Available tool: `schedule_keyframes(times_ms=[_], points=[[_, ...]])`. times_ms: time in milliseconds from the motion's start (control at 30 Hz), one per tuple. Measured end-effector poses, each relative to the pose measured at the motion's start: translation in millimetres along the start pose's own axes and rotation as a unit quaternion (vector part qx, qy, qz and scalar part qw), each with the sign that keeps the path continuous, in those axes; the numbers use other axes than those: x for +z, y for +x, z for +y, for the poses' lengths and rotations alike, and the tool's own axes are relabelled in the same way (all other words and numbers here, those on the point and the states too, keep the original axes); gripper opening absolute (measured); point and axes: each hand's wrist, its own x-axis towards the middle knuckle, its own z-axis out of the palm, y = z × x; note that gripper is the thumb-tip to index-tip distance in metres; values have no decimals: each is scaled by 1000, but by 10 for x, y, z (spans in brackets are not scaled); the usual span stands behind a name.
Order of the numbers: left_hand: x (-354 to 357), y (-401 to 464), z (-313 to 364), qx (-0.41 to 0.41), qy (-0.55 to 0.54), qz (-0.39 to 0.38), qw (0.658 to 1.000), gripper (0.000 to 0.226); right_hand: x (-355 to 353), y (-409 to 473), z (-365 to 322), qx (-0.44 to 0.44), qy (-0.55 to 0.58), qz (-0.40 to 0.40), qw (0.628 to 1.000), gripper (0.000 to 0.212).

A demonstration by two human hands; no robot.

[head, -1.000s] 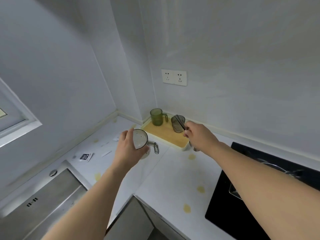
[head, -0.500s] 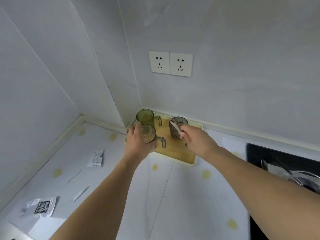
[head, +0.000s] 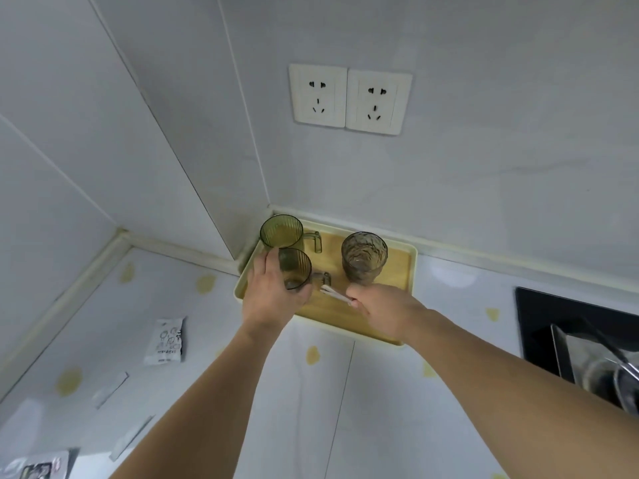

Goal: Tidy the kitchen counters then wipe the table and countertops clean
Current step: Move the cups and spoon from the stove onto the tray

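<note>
A cream-rimmed wooden tray sits in the counter's back corner. My left hand grips a green-tinted handled mug at the tray's left front, just in front of a second green mug. A grey textured glass stands upright on the tray's right half. My right hand hovers over the tray's front and pinches a thin white stick-like item whose tip points toward the mug's handle.
On the white counter with yellow spots lie a small printed packet, thin paper strips and another wrapper at the lower left. A black hob with a pan is at the right. Two wall sockets above.
My left hand has brought the handled mug from the counter onto the tray beside the other green mug. My right hand has drawn back from the grey glass to the tray's front.
</note>
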Motion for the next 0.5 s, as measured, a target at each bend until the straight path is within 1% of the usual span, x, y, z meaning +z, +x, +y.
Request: schedule_keyframes(times_ms=[67, 167, 233, 300, 500], points=[[8, 15, -16, 4, 6, 0, 1000, 97, 5, 60, -8, 3, -27, -32, 999, 8], [36, 41, -50, 8, 7, 5, 1000, 98, 16, 164, -16, -11, -68, -81, 994, 23], [48, 49, -69, 11, 10, 9, 1000, 98, 40, 221, -10, -29, -103, -105, 989, 27], [62, 61, -89, 18, 16, 11, 1000, 99, 93, 277, 2, -47, -131, -111, 984, 29], [100, 70, -107, 29, 13, 24, 999, 98, 193, 420, -5, -97, -199, -73, 972, 34]])
